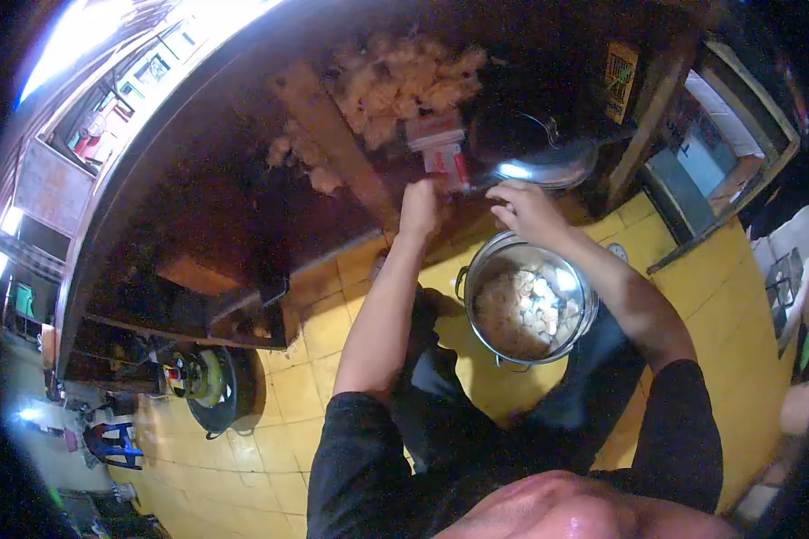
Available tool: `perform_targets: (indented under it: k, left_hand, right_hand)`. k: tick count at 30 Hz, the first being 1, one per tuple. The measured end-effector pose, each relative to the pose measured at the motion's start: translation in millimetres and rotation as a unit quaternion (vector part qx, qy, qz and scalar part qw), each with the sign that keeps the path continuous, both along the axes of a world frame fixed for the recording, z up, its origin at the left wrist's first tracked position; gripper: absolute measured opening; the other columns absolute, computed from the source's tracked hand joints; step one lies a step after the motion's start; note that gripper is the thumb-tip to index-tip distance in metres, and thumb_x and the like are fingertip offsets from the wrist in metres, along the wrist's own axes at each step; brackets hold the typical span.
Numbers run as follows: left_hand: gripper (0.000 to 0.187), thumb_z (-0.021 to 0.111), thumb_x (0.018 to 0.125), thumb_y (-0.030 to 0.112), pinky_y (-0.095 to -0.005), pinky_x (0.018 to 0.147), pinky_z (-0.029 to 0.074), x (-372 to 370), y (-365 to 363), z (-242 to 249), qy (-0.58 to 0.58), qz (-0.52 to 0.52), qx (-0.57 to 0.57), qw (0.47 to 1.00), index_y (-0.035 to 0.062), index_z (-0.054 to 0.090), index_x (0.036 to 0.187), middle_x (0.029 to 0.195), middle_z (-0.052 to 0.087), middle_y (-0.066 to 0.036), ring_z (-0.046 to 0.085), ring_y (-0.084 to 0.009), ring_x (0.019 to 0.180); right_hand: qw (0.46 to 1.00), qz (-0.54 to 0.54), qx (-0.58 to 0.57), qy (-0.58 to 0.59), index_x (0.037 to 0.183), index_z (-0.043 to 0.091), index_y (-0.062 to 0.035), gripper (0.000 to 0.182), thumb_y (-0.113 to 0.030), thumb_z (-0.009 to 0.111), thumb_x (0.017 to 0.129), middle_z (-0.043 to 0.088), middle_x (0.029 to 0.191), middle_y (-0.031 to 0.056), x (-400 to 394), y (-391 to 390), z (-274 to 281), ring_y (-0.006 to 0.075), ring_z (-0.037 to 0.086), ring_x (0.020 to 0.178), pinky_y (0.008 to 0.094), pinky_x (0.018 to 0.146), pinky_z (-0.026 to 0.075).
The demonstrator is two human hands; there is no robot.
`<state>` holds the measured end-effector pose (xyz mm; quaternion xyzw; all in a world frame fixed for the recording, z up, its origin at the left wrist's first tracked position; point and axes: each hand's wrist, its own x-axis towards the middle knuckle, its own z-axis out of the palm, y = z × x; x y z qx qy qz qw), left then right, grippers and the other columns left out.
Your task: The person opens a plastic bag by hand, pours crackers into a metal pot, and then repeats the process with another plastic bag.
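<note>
My left hand (420, 208) reaches forward to the lower end of a red and white packet (446, 163) by the dark shelf; its fingers are closed and dim. To the right, my right hand (523, 211) has its fingers curled near the rim of a shiny metal lid or pan (548, 171); what it grips, if anything, is too small to make out. Below my right forearm a steel pot (469, 314) stands between my legs, with pale pieces (537, 304) inside it.
Many light brown lumps (404, 81) lie on the dark shelf (328, 121). A dark pan with a green ring-shaped object (211, 382) is on the yellow tiled floor (292, 395) at left. An open wooden frame (737, 211) stands at right.
</note>
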<state>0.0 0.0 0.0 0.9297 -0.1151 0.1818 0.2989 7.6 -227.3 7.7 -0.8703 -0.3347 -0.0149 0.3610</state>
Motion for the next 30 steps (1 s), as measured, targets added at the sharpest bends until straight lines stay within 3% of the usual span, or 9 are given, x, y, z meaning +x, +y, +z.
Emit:
perform_targets:
  k: [2, 5, 9, 12, 14, 17, 21, 24, 30]
  left_hand:
    - [0.024, 0.071, 0.067, 0.012, -0.0441, 0.077, 0.053, 3.8, -2.1, 0.7, 0.044, 0.025, 0.062, 0.997, 0.0077, 0.069, 0.090, 0.086, 0.067, -0.021, 0.065, -0.0370, 0.084]
    - [0.022, 0.070, 0.067, 0.011, -0.0453, 0.073, 0.053, 17.1, 0.0, -15.3, 0.090, 0.143, 0.098, 0.981, 0.0085, 0.069, 0.089, 0.085, 0.066, -0.021, 0.066, -0.0358, 0.081]
    - [0.019, 0.065, 0.073, 0.009, -0.0444, 0.071, 0.053, 16.3, 5.4, -12.2, 0.087, 0.106, 0.148, 0.980, 0.0086, 0.069, 0.092, 0.084, 0.066, -0.020, 0.067, -0.0339, 0.078]
    - [0.022, 0.065, 0.070, 0.006, -0.0431, 0.070, 0.053, 10.9, 1.3, -9.3, -0.002, 0.072, 0.078, 0.994, 0.0064, 0.068, 0.092, 0.083, 0.066, -0.021, 0.066, -0.0350, 0.077]
    - [0.022, 0.063, 0.069, 0.003, -0.0427, 0.070, 0.052, 9.3, -1.5, -2.5, -0.052, 0.031, 0.045, 0.997, 0.0033, 0.068, 0.091, 0.083, 0.065, -0.023, 0.065, -0.0358, 0.077]
    - [0.022, 0.060, 0.072, 0.001, -0.0434, 0.070, 0.052, 8.9, -18.0, 9.4, -0.099, 0.022, -0.017, 0.995, 0.0011, 0.067, 0.093, 0.086, 0.065, -0.024, 0.065, -0.0361, 0.080]
    - [0.016, 0.058, 0.077, 0.001, -0.0440, 0.070, 0.051, 9.1, -24.8, 11.3, -0.099, 0.013, 0.015, 0.995, 0.0008, 0.066, 0.092, 0.085, 0.064, -0.024, 0.064, -0.0375, 0.079]
    - [0.012, 0.057, 0.080, 0.000, -0.0449, 0.069, 0.050, 12.2, -24.9, 9.2, -0.092, 0.010, 0.006, 0.996, 0.0002, 0.063, 0.090, 0.083, 0.064, -0.023, 0.063, -0.0387, 0.079]
    - [0.020, 0.057, 0.079, -0.001, -0.0443, 0.072, 0.051, -0.1, -29.5, 23.3, -0.091, 0.015, -0.068, 0.993, 0.0033, 0.065, 0.097, 0.088, 0.064, -0.023, 0.062, -0.0391, 0.083]
  right_hand:
    - [0.989, 0.015, 0.048, -0.142, 0.103, 0.063, -0.0069, 0.022, -0.010, 0.064, 0.081, 0.060, 0.104, 0.0145, 2.4, 11.8, -5.0, 0.0327, 0.060, 0.092, 0.0408, 0.079, 0.050]
    - [0.987, 0.016, 0.029, -0.160, 0.101, 0.063, -0.0067, 0.020, -0.008, 0.062, 0.081, 0.059, 0.101, 0.0129, 12.4, 36.6, -13.1, 0.0333, 0.060, 0.091, 0.0414, 0.077, 0.050]
    - [0.975, 0.001, 0.005, -0.220, 0.106, 0.062, -0.0121, 0.023, -0.017, 0.059, 0.083, 0.056, 0.106, 0.0082, 32.5, 53.7, -39.6, 0.0324, 0.061, 0.086, 0.0452, 0.072, 0.053]
    - [0.984, -0.029, -0.005, -0.175, 0.107, 0.062, -0.0125, 0.023, -0.017, 0.058, 0.084, 0.056, 0.107, 0.0094, 23.0, 59.4, -33.6, 0.0325, 0.060, 0.093, 0.0449, 0.072, 0.053]
    - [0.959, -0.058, 0.004, -0.276, 0.102, 0.063, -0.0096, 0.021, -0.015, 0.057, 0.082, 0.056, 0.108, 0.0109, 22.6, 62.7, -33.1, 0.0323, 0.057, 0.099, 0.0431, 0.075, 0.053]
    - [0.956, -0.066, -0.056, -0.280, 0.095, 0.064, -0.0055, 0.019, -0.012, 0.055, 0.080, 0.056, 0.111, 0.0127, 28.0, 60.3, -29.6, 0.0319, 0.054, 0.101, 0.0411, 0.081, 0.051]
    - [0.944, -0.079, -0.061, -0.315, 0.089, 0.065, -0.0038, 0.017, -0.010, 0.054, 0.077, 0.058, 0.108, 0.0114, 34.1, 57.1, -29.5, 0.0301, 0.055, 0.097, 0.0389, 0.085, 0.049]
    - [0.965, -0.073, -0.053, -0.247, 0.088, 0.065, -0.0051, 0.016, -0.010, 0.054, 0.078, 0.060, 0.104, 0.0094, 33.7, 54.2, -23.6, 0.0288, 0.055, 0.097, 0.0380, 0.085, 0.048]
    - [0.966, -0.061, 0.109, -0.228, 0.088, 0.061, -0.0043, 0.015, -0.018, 0.055, 0.083, 0.063, 0.087, 0.0151, 29.8, 54.5, -19.8, 0.0356, 0.060, 0.085, 0.0460, 0.075, 0.048]
